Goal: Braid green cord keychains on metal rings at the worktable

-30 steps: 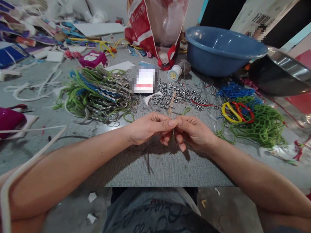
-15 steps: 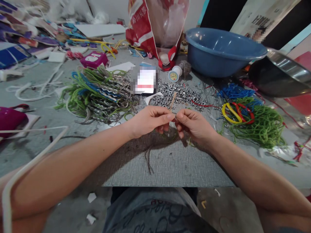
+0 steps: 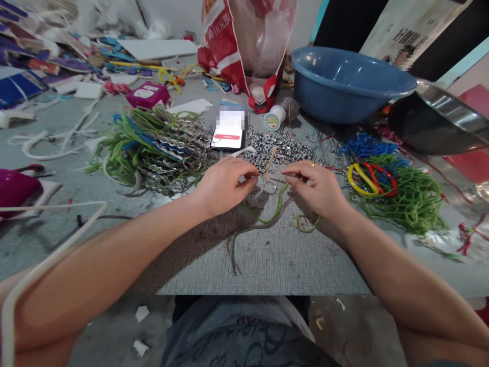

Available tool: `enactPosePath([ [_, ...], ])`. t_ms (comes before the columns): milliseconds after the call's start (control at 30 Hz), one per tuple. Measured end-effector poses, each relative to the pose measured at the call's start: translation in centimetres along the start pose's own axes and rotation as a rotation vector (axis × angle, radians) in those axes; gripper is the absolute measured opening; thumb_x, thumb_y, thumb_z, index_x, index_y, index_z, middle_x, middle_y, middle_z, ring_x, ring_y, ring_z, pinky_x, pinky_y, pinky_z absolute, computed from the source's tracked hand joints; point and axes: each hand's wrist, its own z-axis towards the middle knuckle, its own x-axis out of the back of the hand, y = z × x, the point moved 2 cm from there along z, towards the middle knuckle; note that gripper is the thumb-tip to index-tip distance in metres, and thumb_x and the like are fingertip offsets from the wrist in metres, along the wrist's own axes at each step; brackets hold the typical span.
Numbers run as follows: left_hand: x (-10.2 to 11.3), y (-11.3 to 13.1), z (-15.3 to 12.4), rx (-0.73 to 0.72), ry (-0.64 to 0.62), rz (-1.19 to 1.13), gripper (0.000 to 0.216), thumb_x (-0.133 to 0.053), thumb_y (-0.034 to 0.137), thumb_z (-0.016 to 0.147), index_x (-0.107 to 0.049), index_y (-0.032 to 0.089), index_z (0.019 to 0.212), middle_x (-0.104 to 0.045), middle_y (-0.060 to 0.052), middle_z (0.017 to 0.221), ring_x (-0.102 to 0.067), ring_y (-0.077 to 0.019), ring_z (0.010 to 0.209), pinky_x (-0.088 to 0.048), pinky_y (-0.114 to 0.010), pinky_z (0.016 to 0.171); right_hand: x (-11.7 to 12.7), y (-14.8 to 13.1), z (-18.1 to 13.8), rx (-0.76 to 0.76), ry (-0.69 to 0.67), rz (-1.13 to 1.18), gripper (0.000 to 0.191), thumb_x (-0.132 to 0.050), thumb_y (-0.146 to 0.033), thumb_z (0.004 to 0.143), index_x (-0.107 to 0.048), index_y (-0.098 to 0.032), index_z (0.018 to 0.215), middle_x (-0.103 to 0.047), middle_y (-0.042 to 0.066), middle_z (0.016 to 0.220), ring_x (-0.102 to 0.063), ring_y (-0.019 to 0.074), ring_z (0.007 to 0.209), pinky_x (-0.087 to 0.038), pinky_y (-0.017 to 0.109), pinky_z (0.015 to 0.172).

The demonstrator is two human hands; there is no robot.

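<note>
My left hand (image 3: 229,182) is closed in a pinch, with a short, barely visible piece of cord between thumb and fingers. Across a small gap, my right hand (image 3: 315,186) pinches a thin grey cord (image 3: 281,180) that runs toward the middle. Between the hands, a thin wooden stick (image 3: 272,160) points away from me, cord gathered at its near end. Just below it is a metal ring (image 3: 269,188). A green cord (image 3: 280,204) and a longer grey cord (image 3: 252,224) trail over the table, and a green loop (image 3: 305,224) curls under my right hand.
Metal nuts (image 3: 282,145) lie scattered behind my hands, beside a phone (image 3: 228,133) and a thread spool (image 3: 273,118). Braided cords (image 3: 153,148) pile up at left. Green cords (image 3: 408,199) and yellow-and-red-handled scissors (image 3: 362,179) lie right. A blue basin (image 3: 351,97) stands behind.
My hands have moved apart from their fingertip-to-fingertip contact. The ring, the stick's near end and the cords between them now show.
</note>
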Motion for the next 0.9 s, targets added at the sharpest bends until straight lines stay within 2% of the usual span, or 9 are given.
enactPosePath([
  [67, 0.2, 0.0, 0.0, -0.025, 0.000, 0.034, 0.020, -0.048, 0.024, 0.080, -0.067, 0.016, 0.082, -0.067, -0.005, 0.078, -0.058, -0.0175, 0.078, -0.046, -0.033, 0.078, 0.8, -0.1, 0.2, -0.012, -0.069, -0.045, 0.014, -0.055, -0.019, 0.080, -0.069, -0.020, 0.085, -0.070, 0.003, 0.083, -0.062, 0.0153, 0.075, -0.047, 0.030, 0.069],
  [167, 0.5, 0.0, -0.1, -0.052, 0.000, 0.056, 0.020, -0.048, 0.022, 0.080, -0.066, 0.016, 0.078, -0.066, -0.005, 0.077, -0.057, -0.0174, 0.076, -0.045, -0.033, 0.078, 2.1, 0.1, 0.4, -0.010, -0.150, -0.117, 0.012, -0.057, -0.020, 0.079, -0.069, -0.019, 0.081, -0.070, 0.002, 0.079, -0.062, 0.0151, 0.072, -0.046, 0.028, 0.068],
  [300, 1.0, -0.1, -0.1, -0.018, 0.039, 0.033, 0.017, -0.049, 0.021, 0.079, -0.066, 0.017, 0.077, -0.066, -0.004, 0.076, -0.056, -0.0174, 0.077, -0.044, -0.033, 0.077, 3.6, 1.0, 0.7, -0.040, -0.109, -0.212, 0.013, -0.056, -0.022, 0.079, -0.069, -0.020, 0.082, -0.070, 0.003, 0.080, -0.062, 0.0163, 0.072, -0.045, 0.029, 0.067],
  [400, 1.4, -0.4, 0.1, 0.087, 0.094, -0.081, 0.013, -0.053, 0.022, 0.077, -0.065, 0.018, 0.075, -0.065, -0.003, 0.075, -0.055, -0.0164, 0.074, -0.043, -0.032, 0.072, 4.2, 2.1, 0.9, -0.077, -0.077, -0.255, 0.013, -0.056, -0.022, 0.078, -0.069, -0.020, 0.083, -0.070, 0.003, 0.078, -0.062, 0.0173, 0.071, -0.045, 0.030, 0.066],
  [500, 1.6, -1.1, 0.3, 0.244, 0.169, -0.381, 0.015, -0.052, 0.026, 0.081, -0.063, 0.018, 0.075, -0.062, -0.002, 0.071, -0.053, -0.0130, 0.066, -0.041, -0.029, 0.064, 3.9, 2.6, 1.0, -0.058, -0.071, -0.288, 0.013, -0.056, -0.020, 0.078, -0.068, -0.019, 0.083, -0.070, 0.004, 0.081, -0.063, 0.0188, 0.076, -0.045, 0.031, 0.069],
  [633, 1.8, -2.1, 0.5, 0.359, 0.302, -0.781, 0.026, -0.046, 0.038, 0.089, -0.061, 0.019, 0.079, -0.059, 0.000, 0.068, -0.047, -0.0090, 0.061, -0.038, -0.027, 0.058, 2.5, 1.9, 0.7, 0.069, -0.189, -0.287, 0.013, -0.055, -0.018, 0.080, -0.067, -0.019, 0.085, -0.069, 0.006, 0.086, -0.062, 0.0197, 0.084, -0.046, 0.034, 0.076],
  [800, 2.4, -2.3, 0.4, 0.372, 0.327, -0.830, 0.032, -0.037, 0.042, 0.091, -0.059, 0.021, 0.082, -0.059, -0.001, 0.075, -0.048, -0.0114, 0.066, -0.042, -0.030, 0.062, 1.3, 0.3, 0.1, 0.187, -0.257, -0.225, 0.013, -0.054, -0.019, 0.083, -0.066, -0.020, 0.087, -0.067, 0.006, 0.089, -0.060, 0.0189, 0.086, -0.046, 0.033, 0.077],
  [900, 2.9, -2.2, 0.3, 0.350, 0.403, -0.885, 0.033, -0.036, 0.040, 0.091, -0.059, 0.022, 0.079, -0.059, -0.003, 0.076, -0.049, -0.0128, 0.066, -0.043, -0.031, 0.062, 0.8, -0.3, -0.3, 0.224, -0.273, -0.196, 0.015, -0.051, -0.022, 0.086, -0.066, -0.020, 0.086, -0.066, 0.006, 0.087, -0.059, 0.0189, 0.085, -0.046, 0.034, 0.075],
])
